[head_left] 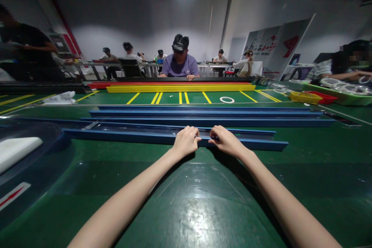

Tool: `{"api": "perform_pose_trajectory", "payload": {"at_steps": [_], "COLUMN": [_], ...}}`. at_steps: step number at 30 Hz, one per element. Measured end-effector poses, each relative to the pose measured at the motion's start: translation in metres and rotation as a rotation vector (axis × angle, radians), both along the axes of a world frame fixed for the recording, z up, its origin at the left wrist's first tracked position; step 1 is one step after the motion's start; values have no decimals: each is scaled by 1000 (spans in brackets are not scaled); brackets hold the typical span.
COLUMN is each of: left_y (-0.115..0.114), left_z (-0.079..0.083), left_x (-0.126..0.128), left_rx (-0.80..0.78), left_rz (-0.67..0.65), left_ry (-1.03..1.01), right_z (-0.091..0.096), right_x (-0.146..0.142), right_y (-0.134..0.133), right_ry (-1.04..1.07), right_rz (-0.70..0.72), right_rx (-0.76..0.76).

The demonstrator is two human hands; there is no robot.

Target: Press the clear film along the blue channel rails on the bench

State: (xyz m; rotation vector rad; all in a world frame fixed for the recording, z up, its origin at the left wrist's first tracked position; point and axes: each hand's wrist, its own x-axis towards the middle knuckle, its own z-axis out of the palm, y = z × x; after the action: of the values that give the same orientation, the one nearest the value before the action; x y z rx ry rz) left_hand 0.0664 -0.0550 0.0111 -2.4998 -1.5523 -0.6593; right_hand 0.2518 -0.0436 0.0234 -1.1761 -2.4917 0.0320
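Both my arms reach forward over a green table (pixel 186 201). My left hand (pixel 186 140) and my right hand (pixel 225 141) sit side by side, fingers curled over the near edge of a long blue channel-shaped rail (pixel 130 136) that lies across the table. The fingertips of both hands hook into the rail's open top. Two more blue rails (pixel 203 113) lie parallel just behind it.
A yellow rail (pixel 180 88) and a red rail (pixel 168 83) lie farther back, near a seated person in a purple shirt (pixel 180 66). A white ring (pixel 227 100), yellow and red trays (pixel 312 97), a green tray (pixel 343 99) and a clear plastic cover (pixel 26 155) are around. Other people work at both sides.
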Motion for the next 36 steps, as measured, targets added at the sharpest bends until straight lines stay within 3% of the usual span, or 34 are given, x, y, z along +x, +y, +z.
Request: {"api": "perform_pose_trajectory", "payload": {"at_steps": [13, 22, 36], "left_y": [1, 1, 5], "left_z": [3, 12, 21], "left_x": [0, -4, -11], "left_rx": [-56, -136, -214], "left_rz": [26, 28, 53], "left_ry": [-16, 35, 127], "right_z": [-2, -4, 3], "right_x": [-7, -7, -10], "right_y": [3, 4, 3], "right_ry": [-45, 46, -156], "right_rz": [-88, -40, -85], "right_rx": [-60, -73, -65]}}
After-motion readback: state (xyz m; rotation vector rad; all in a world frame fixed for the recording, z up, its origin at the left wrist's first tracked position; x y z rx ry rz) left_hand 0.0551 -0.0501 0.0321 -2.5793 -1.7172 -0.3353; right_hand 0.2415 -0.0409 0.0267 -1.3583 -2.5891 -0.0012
